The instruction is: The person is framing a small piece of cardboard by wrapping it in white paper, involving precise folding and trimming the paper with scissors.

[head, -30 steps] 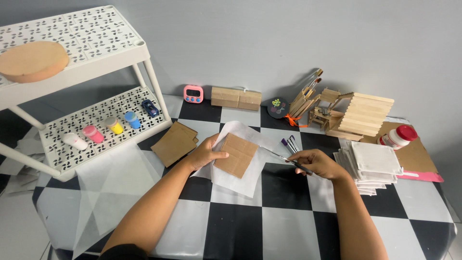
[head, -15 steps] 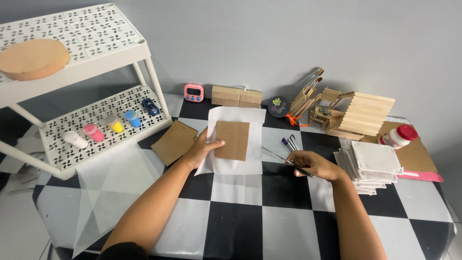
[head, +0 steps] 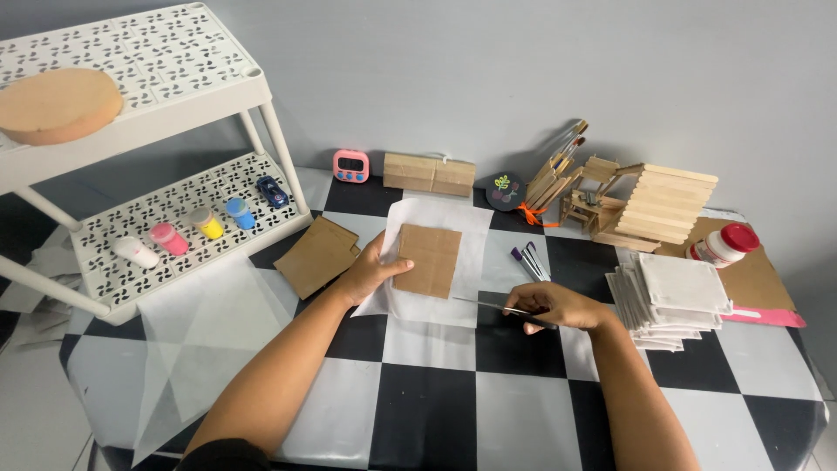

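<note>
cardboard square (head: pixel 429 259), one of two brown pieces, lies on one white paper sheet (head: pixel 471 228) on the checkered table (head: pixel 514 410); the left hand (head: pixel 370 270) pinches its left edge. the second cardboard piece (head: pixel 318 255) sits just beside that hand. the right hand (head: pixel 558 307) grips one thin tool (head: pixel 488 303), its tip at the sheet. four paint bottles (head: pixel 187 234) lie on the rack shelf (head: pixel 113 279); one stack of white squares (head: pixel 676 292) is near the right hand

Cardboard piece (head: pixel 428 259) sits on the paper sheet (head: pixel 436 301) mid-table (head: pixel 523 410). Shelf rack (head: pixel 131 131) is off to the left, stack of squares (head: pixel 676 292) right, stick house (head: pixel 645 205) behind that.
</note>
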